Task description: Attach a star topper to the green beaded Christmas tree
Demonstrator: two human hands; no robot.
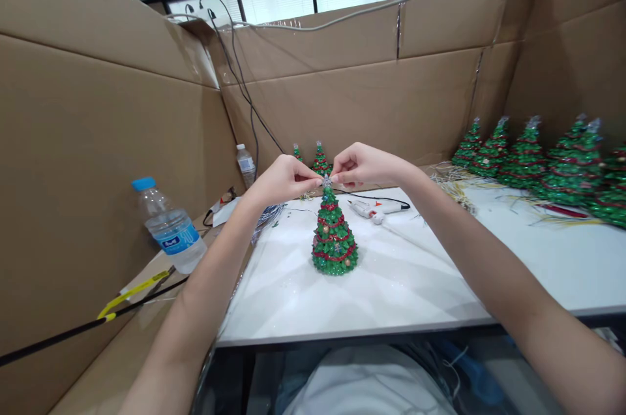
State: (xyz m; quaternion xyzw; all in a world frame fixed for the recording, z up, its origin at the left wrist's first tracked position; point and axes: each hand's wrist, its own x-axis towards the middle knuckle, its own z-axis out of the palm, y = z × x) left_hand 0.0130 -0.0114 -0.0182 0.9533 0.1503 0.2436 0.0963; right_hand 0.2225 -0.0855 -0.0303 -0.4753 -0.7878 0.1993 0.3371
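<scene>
A small green Christmas tree figurine (334,239) with red garlands and tiny ornaments stands upright on the white table (274,310) in front of me. On its tip sits a clear star topper (327,181). My left hand (288,177) pinches the star's left side between thumb and fingertips. From the other side my right hand (356,164) pinches the star's right edge, its fingers curled. Behind the tree lies a white glue gun (376,208), apart from both hands.
Several finished-looking trees (528,157) line the right; two small trees (320,159) stand behind my hands. A water bottle (169,226) is at left, another bottle (245,164) farther back. Loose wire strands (447,186) lie at the back. Cardboard walls (342,102) enclose the table.
</scene>
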